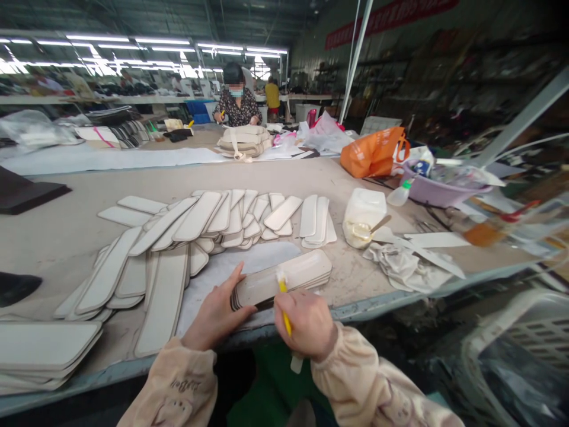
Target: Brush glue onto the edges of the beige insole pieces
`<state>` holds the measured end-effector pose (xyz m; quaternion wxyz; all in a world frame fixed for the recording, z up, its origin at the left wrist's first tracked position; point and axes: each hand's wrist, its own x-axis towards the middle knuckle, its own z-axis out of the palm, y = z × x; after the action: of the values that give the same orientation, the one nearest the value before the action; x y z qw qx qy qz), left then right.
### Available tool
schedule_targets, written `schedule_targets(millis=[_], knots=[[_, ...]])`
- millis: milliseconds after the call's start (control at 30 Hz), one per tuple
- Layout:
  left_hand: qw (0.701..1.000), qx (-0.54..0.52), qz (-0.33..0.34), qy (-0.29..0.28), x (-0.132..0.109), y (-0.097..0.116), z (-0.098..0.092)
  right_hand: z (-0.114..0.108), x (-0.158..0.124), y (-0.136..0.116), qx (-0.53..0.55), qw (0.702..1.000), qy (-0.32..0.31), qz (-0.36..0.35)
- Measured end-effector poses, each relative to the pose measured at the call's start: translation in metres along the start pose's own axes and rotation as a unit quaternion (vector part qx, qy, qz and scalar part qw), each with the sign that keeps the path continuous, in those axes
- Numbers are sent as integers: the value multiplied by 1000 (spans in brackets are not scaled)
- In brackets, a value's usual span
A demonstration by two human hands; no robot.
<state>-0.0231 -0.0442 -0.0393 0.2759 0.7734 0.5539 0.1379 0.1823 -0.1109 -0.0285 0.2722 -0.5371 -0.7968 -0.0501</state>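
A stack of pale rounded strips (288, 277) lies at the near edge of the worktable (66, 231). My left hand (217, 314) rests against the stack's near end, fingers closed around its edge, thumb stretched along the side. My right hand (307, 323) is closed round a yellow-handled brush (283, 296), whose bristles touch the top strip. Many more strips (178, 237) are fanned out in overlapping rows across the table to the left and behind.
A white tub with a spoon-like tool (363, 224) and a crumpled rag (402, 267) sit right of the stack. An orange bag (373, 153) and a purple basin (438, 190) lie farther right. A person (236, 101) works at the table's far side. A white basket (524, 350) stands below right.
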Motion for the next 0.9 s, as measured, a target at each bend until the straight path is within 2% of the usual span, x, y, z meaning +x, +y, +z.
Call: schedule_targets(millis=[100,167,267,333,400,467,567,633,700,767,900], knots=[[1000,-16,-4,8,-1,0,0,9,4,-23,123,992,-4,-10],[1000,-27,-3,13,-2,1,-1,13,5,-30,217,976,3,12],[999,-33,0,10,-2,1,-2,14,5,-29,335,939,6,80],[1000,-27,-2,6,-2,2,-2,10,4,-17,375,917,9,134],[1000,-19,-9,-1,-2,2,-3,2,1,3,371,910,16,184],[1000,-17,-15,-11,-2,4,-4,-7,-4,29,322,920,30,223],[1000,-15,-19,-20,-3,6,-5,-21,-13,64,189,944,75,259],[1000,-9,-20,-22,-4,8,-6,-26,-17,75,91,956,98,262],[1000,-4,-21,-23,-4,8,-7,-27,-19,71,24,968,93,234],[1000,0,-20,-22,-3,8,-6,-24,-18,54,7,981,68,180],[1000,14,-13,-16,0,4,-3,-10,-7,9,123,987,21,98]])
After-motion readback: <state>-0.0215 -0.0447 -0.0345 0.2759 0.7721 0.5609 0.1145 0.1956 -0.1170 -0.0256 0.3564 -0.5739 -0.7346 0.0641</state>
